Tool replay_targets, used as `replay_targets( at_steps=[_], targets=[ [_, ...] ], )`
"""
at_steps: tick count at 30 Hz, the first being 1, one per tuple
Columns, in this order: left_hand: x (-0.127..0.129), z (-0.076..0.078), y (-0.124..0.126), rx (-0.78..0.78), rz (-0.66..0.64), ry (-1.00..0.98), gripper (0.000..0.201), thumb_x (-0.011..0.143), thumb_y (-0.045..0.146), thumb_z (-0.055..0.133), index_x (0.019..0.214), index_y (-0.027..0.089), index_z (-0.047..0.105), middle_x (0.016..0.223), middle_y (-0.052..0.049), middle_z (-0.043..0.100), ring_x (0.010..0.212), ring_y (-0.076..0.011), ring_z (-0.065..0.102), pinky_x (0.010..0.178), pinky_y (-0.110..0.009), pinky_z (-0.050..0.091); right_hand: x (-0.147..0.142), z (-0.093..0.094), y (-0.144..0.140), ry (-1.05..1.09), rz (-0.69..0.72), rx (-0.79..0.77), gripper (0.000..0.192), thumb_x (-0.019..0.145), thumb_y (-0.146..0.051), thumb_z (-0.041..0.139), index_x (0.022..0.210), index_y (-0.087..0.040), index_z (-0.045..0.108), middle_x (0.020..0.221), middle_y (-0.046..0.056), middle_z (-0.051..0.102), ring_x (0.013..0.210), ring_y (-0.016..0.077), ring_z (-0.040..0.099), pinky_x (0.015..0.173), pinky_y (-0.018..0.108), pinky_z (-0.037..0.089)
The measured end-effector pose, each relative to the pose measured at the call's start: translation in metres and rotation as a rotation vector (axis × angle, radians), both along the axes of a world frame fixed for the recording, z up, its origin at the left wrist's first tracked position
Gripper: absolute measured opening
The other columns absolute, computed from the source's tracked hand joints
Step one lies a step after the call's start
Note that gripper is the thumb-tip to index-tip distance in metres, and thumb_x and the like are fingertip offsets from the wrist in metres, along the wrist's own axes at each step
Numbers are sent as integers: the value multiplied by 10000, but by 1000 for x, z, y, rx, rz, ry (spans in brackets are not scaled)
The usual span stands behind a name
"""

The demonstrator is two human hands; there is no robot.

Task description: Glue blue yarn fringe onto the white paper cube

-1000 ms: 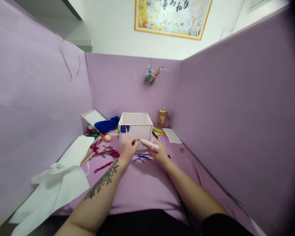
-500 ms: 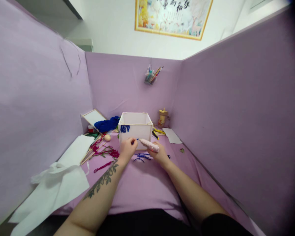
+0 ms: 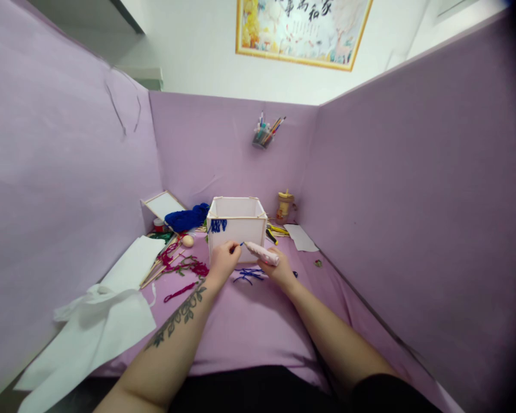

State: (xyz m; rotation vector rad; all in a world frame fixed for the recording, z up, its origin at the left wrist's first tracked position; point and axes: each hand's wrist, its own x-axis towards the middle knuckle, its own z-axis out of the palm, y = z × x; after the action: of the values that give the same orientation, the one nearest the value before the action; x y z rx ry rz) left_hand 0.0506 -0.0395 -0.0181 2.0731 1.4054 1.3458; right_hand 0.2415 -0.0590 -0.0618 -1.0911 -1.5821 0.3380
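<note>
In front of me stands an open-topped white box (image 3: 245, 236) edged with thin wooden sticks; short blue yarn strands (image 3: 218, 225) hang at its upper left front. My left hand (image 3: 224, 256) is closed, pinching a small piece of blue yarn (image 3: 241, 244) before the box's front. My right hand (image 3: 279, 269) wraps round a pale pink glue gun (image 3: 262, 253), its nozzle pointing left and almost at the yarn's end. Whether nozzle and yarn touch I cannot tell. Below the hands, several cut blue yarn pieces (image 3: 250, 275) lie on the pink cloth (image 3: 253, 327).
Left lie a blue yarn skein (image 3: 187, 218), magenta yarn (image 3: 193, 265), wooden sticks, an egg-shaped object (image 3: 188, 241) and white sheets (image 3: 112, 310). Right of the box are yellow-handled tools (image 3: 277, 230), a paper sheet (image 3: 301, 237) and a brown pot (image 3: 285, 206). Purple panels enclose three sides.
The glue gun's nozzle has shifted very slightly to the right, away from the left fingertips. Both hands keep their grips, and the box has stayed in place.
</note>
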Motion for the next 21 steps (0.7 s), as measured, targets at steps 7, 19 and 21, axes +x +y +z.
replay_targets(
  at_steps=[7, 19, 21],
  targets=[
    [0, 1, -2, -41, -25, 51, 230, 838, 240, 512, 818, 161, 727, 751, -38, 705, 705, -157, 606, 664, -260, 412, -1, 1, 0, 187, 57, -133, 195, 648, -309, 682, 729, -194, 549, 649, -19, 553, 556, 133, 494, 526, 261, 392],
    [-1, 0, 0, -160, -59, 172, 242, 814, 187, 503, 850, 147, 739, 816, -61, 730, 744, -173, 627, 680, -271, 410, 10, 20, -4, 527, 66, -154, 183, 649, -344, 723, 715, -202, 628, 630, -5, 610, 527, 142, 541, 501, 266, 457],
    [-2, 0, 1, -176, -83, 195, 239, 812, 180, 510, 855, 146, 743, 813, -63, 731, 741, -175, 629, 683, -272, 415, 11, 21, -4, 553, 42, -157, 183, 646, -347, 722, 707, -203, 627, 634, -3, 615, 527, 142, 543, 500, 267, 460]
  ],
)
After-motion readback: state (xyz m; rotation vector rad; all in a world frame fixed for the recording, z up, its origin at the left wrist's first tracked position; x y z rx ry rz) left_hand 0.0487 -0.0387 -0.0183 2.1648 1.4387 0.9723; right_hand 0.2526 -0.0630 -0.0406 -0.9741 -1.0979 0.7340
